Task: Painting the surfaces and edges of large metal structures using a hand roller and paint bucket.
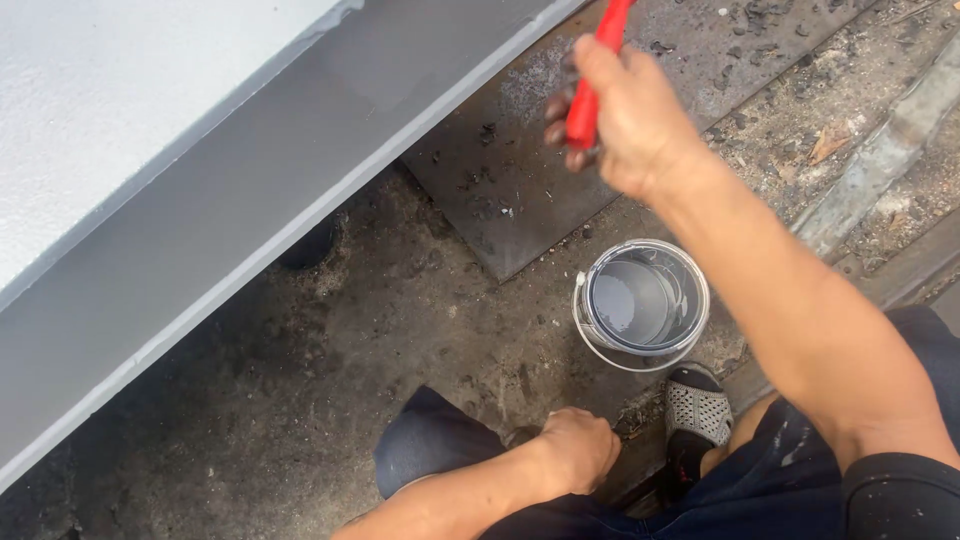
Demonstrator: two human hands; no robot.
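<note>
My right hand (625,115) is up at about 1 o'clock in my view, fingers wrapped tight around a red handle (596,75). The handle's long axis runs nearly straight up and down the picture, tilted a bit toward 1 o'clock, and its top end goes out of the picture, so I can't see what's on the tip. The paint bucket (642,303) sits on the ground right under that hand, toward 6 o'clock from it, open, with grey paint inside and a thin wire bail hanging round it. So the right hand is clearly the nearer one to the bucket.

My left hand (577,448) is down at 6 o'clock, curled into a loose fist resting by my knee, holding nothing I can make out. The bucket is up at 1 o'clock from it, near but not touching.

Further out: my sandalled foot (696,410) is just beside the bucket's near edge, a dark metal sheet (520,190) lies on the dirty ground, and the grey-painted wall band (250,190) runs diagonally at 10 o'clock.
</note>
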